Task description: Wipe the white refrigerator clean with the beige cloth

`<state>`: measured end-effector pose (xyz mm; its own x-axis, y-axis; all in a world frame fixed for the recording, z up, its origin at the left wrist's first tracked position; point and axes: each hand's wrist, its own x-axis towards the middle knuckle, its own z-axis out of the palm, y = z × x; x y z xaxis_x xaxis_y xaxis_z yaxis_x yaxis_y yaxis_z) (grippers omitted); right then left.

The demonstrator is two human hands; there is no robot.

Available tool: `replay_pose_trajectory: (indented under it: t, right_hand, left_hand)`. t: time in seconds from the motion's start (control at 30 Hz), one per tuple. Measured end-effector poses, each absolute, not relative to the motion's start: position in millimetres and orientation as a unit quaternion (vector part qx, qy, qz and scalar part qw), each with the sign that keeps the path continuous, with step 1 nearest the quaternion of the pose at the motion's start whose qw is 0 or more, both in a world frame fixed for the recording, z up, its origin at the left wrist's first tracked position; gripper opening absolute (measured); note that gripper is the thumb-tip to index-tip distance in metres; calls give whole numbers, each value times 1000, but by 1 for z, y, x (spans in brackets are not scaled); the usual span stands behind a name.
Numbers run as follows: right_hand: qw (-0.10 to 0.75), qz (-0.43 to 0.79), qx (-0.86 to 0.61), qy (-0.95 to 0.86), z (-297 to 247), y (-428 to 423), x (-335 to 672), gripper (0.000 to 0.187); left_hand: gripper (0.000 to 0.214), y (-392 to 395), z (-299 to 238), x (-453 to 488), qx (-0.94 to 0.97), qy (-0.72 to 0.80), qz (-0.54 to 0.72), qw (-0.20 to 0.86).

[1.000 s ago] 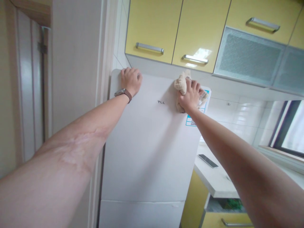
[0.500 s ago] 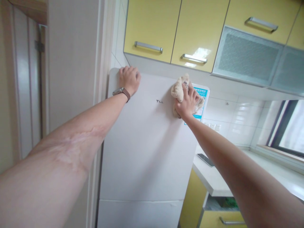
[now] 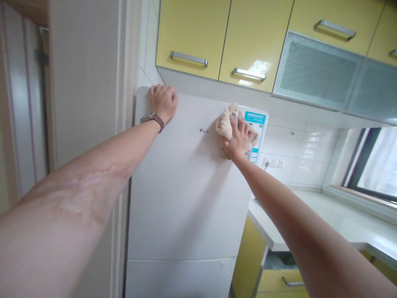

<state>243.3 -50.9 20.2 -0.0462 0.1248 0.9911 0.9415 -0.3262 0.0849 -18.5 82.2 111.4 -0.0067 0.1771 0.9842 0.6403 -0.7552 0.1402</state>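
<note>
A pale, fluffy cloth (image 3: pixel 223 124) is bunched under my right hand (image 3: pixel 238 138), which presses it against the upper right of the white refrigerator door (image 3: pixel 186 186). My fingers lie bent over the cloth, beside a blue and white label (image 3: pixel 257 118) that it partly covers. At the door's upper left corner, my left hand (image 3: pixel 163 101) is curled over the top edge, its fingertips hidden from me. A watch with a brown strap (image 3: pixel 152 118) is on that wrist. Dark brand letters (image 3: pixel 203 130) show between the two hands.
Yellow wall cabinets (image 3: pixel 192 33) with metal handles hang just above the refrigerator. To the right run a white countertop (image 3: pixel 310 211) and wall sockets (image 3: pixel 273 163), with a window (image 3: pixel 378 165) beyond. A door frame (image 3: pixel 124 124) stands close on the left.
My right hand and the cloth have slid slightly down and left on the door, uncovering more of the label. My left hand keeps its place. The view has shifted a little.
</note>
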Motion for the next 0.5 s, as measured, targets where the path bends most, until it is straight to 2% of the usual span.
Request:
replay_pose_trajectory:
  t: [0.13,0.3,0.5]
  right_hand:
    - [361,-561,-586,-460,11,-52,243,71]
    - [353,-557,-587,-470,0,-53,245,73]
    - [340,-553,-598,-470,-13,-52,247,76]
  left_hand:
    - [63,86,112,-19,-687,-291,-646,161]
    - [60,88,114,-18,-678,-292,-649,183]
    - [34,87,116,-19,-685,-288,-646,178]
